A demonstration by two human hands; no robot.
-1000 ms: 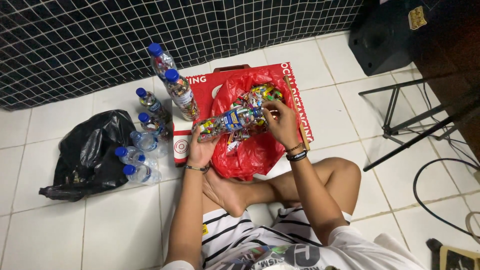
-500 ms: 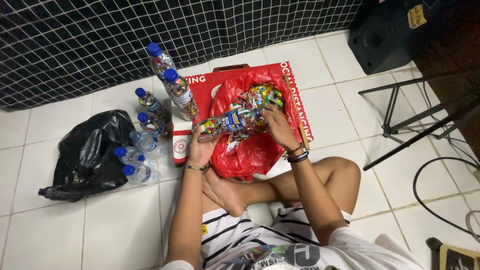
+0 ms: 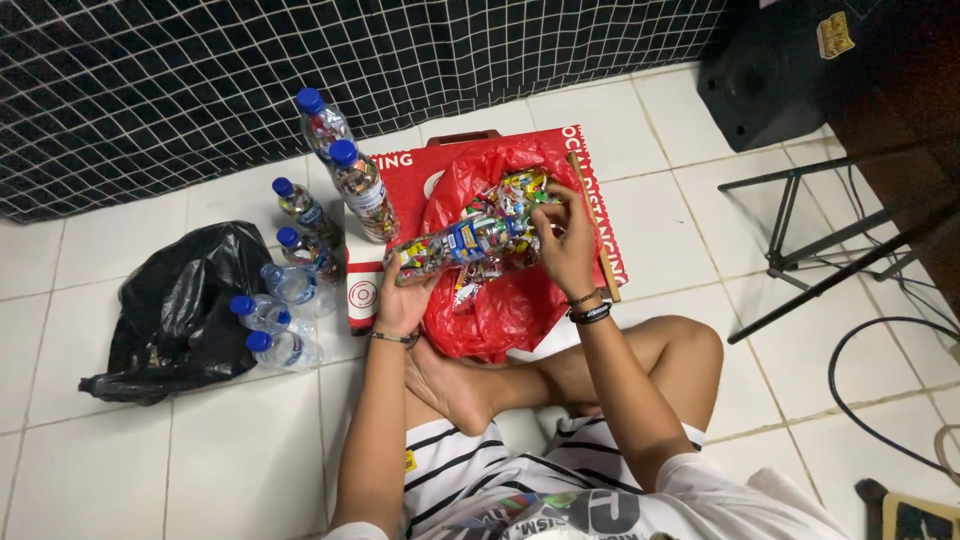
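lying sideways over the red bag (image 3: 500,310), the stuffed bottle (image 3: 450,248) stays clenched in the left hand (image 3: 405,300) while the right hand (image 3: 562,240), now closer to its mouth, pinches wrappers (image 3: 515,195) there.

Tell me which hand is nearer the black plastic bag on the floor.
Left. The left hand, holding the stuffed bottle, is closer to the black bag; the right hand is farther, over the red bag.
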